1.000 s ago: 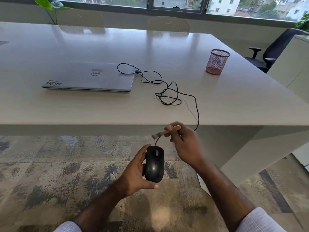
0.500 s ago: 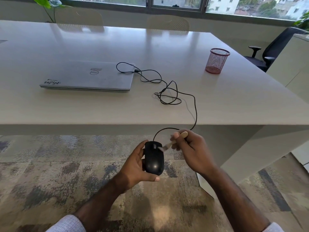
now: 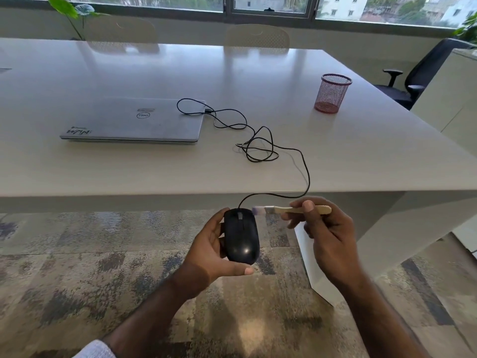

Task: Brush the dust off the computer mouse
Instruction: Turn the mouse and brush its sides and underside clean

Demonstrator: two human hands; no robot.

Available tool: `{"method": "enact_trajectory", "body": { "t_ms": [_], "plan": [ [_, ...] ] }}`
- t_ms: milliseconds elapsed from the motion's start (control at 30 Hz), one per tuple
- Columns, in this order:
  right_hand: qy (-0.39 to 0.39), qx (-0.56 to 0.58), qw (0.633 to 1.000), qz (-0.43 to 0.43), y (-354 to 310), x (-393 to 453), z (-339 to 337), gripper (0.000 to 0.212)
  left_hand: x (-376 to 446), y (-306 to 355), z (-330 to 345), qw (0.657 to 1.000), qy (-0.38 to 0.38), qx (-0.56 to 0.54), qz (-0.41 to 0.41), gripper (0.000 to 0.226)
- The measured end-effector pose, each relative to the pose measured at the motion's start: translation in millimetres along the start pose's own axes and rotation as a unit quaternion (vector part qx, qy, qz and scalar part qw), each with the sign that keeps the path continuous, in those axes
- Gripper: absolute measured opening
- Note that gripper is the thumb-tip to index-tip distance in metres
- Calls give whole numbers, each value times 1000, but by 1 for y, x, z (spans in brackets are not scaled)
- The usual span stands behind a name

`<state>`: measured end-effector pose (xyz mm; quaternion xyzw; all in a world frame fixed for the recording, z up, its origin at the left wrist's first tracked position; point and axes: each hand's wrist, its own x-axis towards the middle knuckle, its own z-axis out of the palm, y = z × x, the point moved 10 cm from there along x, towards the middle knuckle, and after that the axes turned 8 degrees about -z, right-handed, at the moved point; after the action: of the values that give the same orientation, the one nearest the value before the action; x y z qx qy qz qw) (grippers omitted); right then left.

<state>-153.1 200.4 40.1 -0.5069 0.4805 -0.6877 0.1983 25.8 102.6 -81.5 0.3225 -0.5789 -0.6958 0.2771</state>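
A black wired computer mouse [image 3: 241, 236] is held below the table's front edge, top side up, gripped by my left hand [image 3: 209, 257] from the left and underneath. My right hand [image 3: 325, 233] pinches a small brush [image 3: 291, 210] with a pale wooden handle. The brush lies nearly level, its blurred bristles just right of the mouse's front end, next to the scroll wheel. The mouse's black cable [image 3: 260, 143] runs up over the table edge, loops on the tabletop and reaches the laptop.
A shut grey laptop [image 3: 134, 122] lies on the white table [image 3: 361, 156]. A red mesh pen cup [image 3: 333, 93] stands at the back right. Chairs stand behind the table and at the far right. Patterned carpet lies below my hands.
The brush has swung from the mouse's front top out to the right and now lies level. Both hands and the mouse have shifted slightly within the view.
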Motion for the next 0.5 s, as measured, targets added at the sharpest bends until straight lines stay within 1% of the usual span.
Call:
{"method": "enact_trajectory", "body": {
  "t_ms": [133, 233, 367, 500],
  "plan": [
    [8, 18, 1000, -10, -9, -4, 3, 26, -6, 23, 3, 999, -9, 13, 33, 110],
    [3, 8, 1000, -17, -9, -3, 11, 21, -4, 44, 10, 998, -12, 28, 53, 106],
    [2, 7, 999, -33, -13, 5, 19, 21, 4, 63, 17, 998, -4, 32, 56, 113],
    [1, 0, 999, -38, -20, 14, 21, 19, 10, 82, 24, 996, 4, 40, 77, 108]
  ]
}}
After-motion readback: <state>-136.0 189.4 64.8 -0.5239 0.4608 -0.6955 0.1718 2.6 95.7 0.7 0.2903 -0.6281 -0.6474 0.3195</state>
